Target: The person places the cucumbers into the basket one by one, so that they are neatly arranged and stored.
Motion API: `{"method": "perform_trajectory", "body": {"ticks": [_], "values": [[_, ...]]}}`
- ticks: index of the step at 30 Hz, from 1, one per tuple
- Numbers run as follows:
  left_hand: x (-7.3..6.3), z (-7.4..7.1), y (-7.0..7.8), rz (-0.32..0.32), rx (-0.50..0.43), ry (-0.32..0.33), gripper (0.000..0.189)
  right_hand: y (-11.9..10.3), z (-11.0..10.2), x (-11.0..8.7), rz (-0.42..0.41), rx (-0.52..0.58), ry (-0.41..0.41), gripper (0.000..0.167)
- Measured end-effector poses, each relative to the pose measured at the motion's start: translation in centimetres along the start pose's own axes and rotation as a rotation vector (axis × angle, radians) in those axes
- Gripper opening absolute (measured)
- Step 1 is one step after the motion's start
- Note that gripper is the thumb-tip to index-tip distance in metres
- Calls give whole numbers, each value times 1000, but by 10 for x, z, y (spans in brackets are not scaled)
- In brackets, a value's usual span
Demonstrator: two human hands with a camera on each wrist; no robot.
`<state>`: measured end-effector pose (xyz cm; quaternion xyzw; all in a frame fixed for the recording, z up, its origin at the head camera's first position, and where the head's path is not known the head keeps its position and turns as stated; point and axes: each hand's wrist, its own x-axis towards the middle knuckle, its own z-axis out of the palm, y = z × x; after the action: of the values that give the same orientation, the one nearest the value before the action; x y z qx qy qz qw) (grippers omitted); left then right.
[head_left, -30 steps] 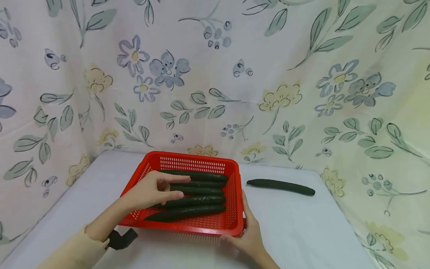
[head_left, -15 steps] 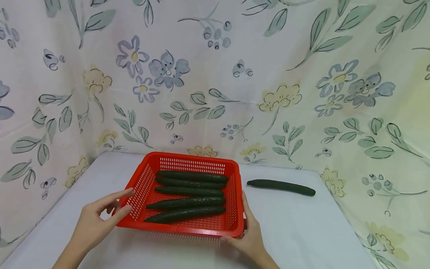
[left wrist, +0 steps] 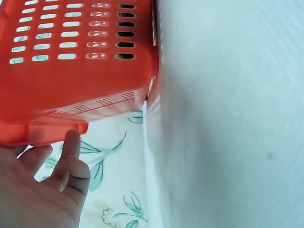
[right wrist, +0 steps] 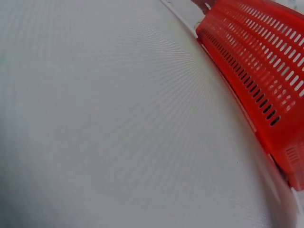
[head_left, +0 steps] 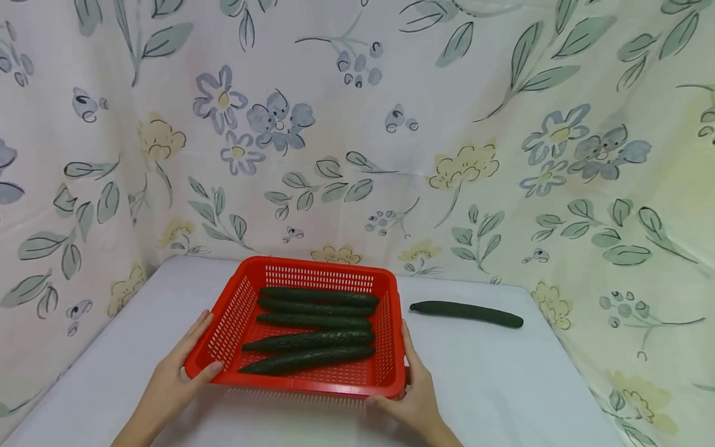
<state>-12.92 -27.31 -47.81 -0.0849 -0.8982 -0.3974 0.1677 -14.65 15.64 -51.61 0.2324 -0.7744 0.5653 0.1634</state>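
Note:
In the head view a red plastic basket with slotted walls stands on the white table. Several dark green cucumbers lie side by side in it. My left hand holds the basket's near left corner, thumb at the front rim and fingers along the left side. The left wrist view has that hand's fingers bent under the basket's rim. At the near right corner my right hand grips the basket, thumb in front, fingers along the right wall. The right wrist view shows the basket wall, but the right hand is out of it.
One more cucumber lies on the white tabletop, right of the basket. Behind the table hangs a floral cloth, which also runs along both sides.
My left hand has drawn back from above the cucumbers to the left and taken hold of the basket's near left corner. The right hand keeps its place; the basket has hardly moved.

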Motion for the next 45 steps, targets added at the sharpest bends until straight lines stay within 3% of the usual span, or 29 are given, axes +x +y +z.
{"method": "perform_trajectory", "body": {"ticks": [7, 14, 20, 25, 27, 31, 33, 40, 45], "values": [[0, -1, -2, 26, 7, -45, 118, 1, -3, 1, -19, -9, 0, 121], [0, -3, -2, -2, -37, -70, 119, 2, -1, 0, -21, -4, 1, 121], [0, -3, -3, 6, -5, -62, 120, 2, -3, -1, -41, 2, -8, 120], [2, -2, -4, -2, 5, -67, 121, 11, -18, 6, -156, -18, 9, 100], [1, -1, -4, -11, 8, -72, 121, 15, -29, 12, -158, -25, 29, 90], [0, -1, -2, -39, 15, -91, 120, 24, -57, 23, -44, -84, 99, 62], [0, -1, -1, -58, 24, -105, 120, 30, -72, 28, 34, -113, 124, 57], [-1, -3, -1, -63, 40, -115, 120, 57, -126, 42, 358, -101, 192, 52], [0, -3, -2, -22, 29, -81, 120, 77, -162, 55, 474, -312, 197, 62]]}}
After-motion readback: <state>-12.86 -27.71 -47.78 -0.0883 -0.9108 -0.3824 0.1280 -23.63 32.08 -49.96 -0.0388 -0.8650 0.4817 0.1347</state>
